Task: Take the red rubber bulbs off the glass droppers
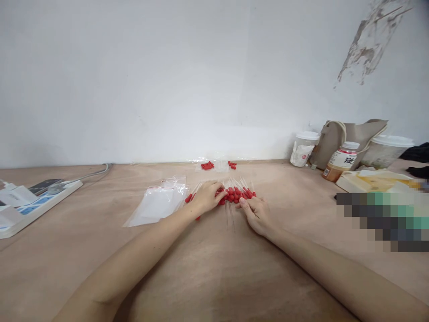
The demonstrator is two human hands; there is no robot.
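A pile of droppers with red rubber bulbs (236,195) and thin clear tubes lies in the middle of the table, most tubes pointing at the wall. My left hand (209,197) reaches over the pile's left side, its fingers closed on a red-bulbed dropper. At the right edge my right hand (257,213) is curled, thumb against the fingers beside the bulbs; whether something small is between them is hidden. A few clear tubes (230,217) point towards me between the hands. Clear zip bags (156,203) lie left of the pile.
Bagged red bulbs (207,165) lie by the wall. A power strip (40,203) with plugs and a phone (45,185) sits at left. On the right stand a lidded cup (304,150), a bottle (341,162), a grey bag (351,134) and a yellowish package (378,181).
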